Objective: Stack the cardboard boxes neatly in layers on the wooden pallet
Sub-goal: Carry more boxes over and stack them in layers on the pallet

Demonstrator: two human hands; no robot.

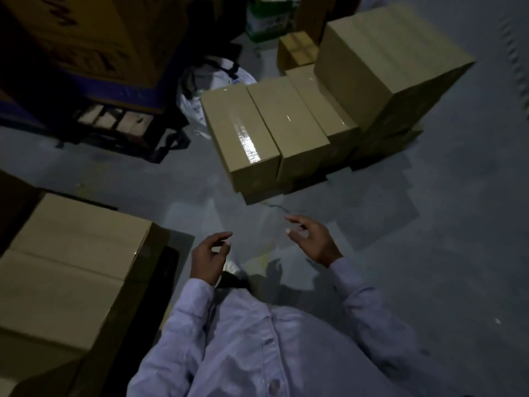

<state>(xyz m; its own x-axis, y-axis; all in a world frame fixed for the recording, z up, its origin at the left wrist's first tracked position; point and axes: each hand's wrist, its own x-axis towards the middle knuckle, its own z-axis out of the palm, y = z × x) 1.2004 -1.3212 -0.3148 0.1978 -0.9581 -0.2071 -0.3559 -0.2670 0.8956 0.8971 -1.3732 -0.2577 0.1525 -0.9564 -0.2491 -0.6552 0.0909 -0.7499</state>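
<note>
1. The left hand hangs over the grey floor. Its fingers are loosely curled and the thumb is near the fingertips. It holds nothing and touches nothing.
2. The right hand hangs just beside it, fingers spread apart and lightly bent. It is also empty and clear of every box.
3. Both wrists come out of pale shirt sleeves at the bottom of the view.
4. Ahead of the hands, near them but apart, three cardboard boxes lie side by side in a row. They are long, narrow and plain brown. Each is sealed along the top with clear tape that glints in the dim light.
5. The edge of a lower layer shows under the row. What carries the pile is too dark to tell.
6. Right of the row and against it, a tall stack of the same brown cardboard rises well above it.
7. A small box stands behind the row.
8. Left of the left hand stands a large box, plain brown with a seam across its closed top.
9. Farther off, a white plastic bag lies left of the row, and a printed carton fills the upper left corner.
</note>
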